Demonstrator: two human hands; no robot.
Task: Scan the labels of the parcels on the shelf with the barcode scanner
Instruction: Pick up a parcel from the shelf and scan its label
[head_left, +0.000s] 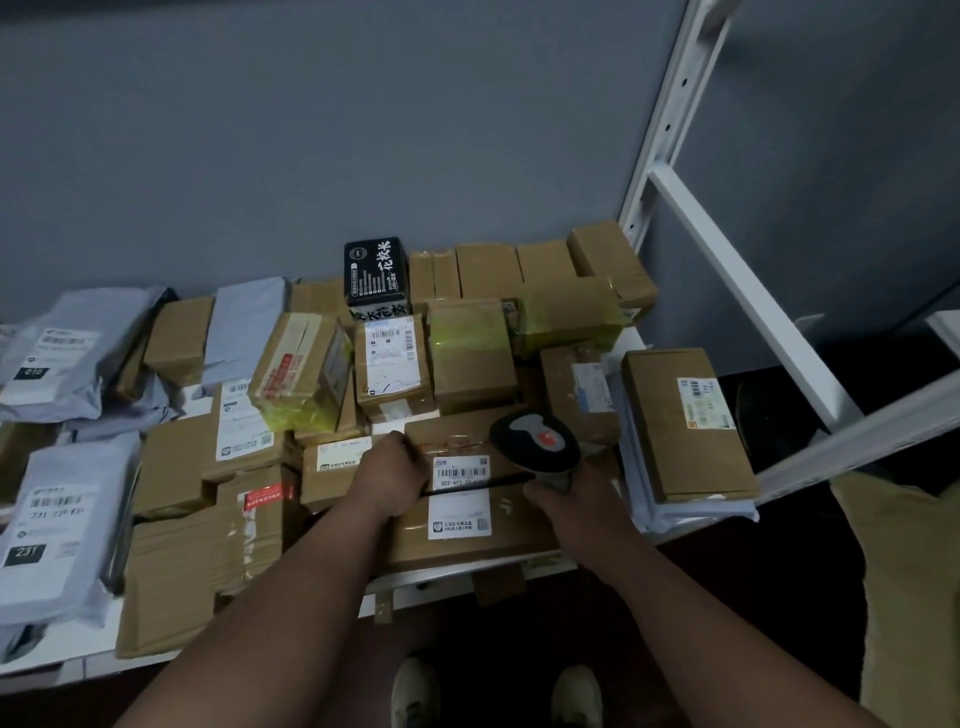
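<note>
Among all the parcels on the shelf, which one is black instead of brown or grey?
The black box with white Chinese lettering, standing at the back against the wall. All others are brown cartons or grey bags.

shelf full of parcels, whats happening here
A person is scanning parcel labels. The right hand grips a barcode scanner, its head held just above the barcode label on a brown cardboard box at the front of the white shelf. The left hand holds that box by its left edge. Around it lie many more cardboard boxes, grey mailer bags on the left and a black printed box at the back.
</note>
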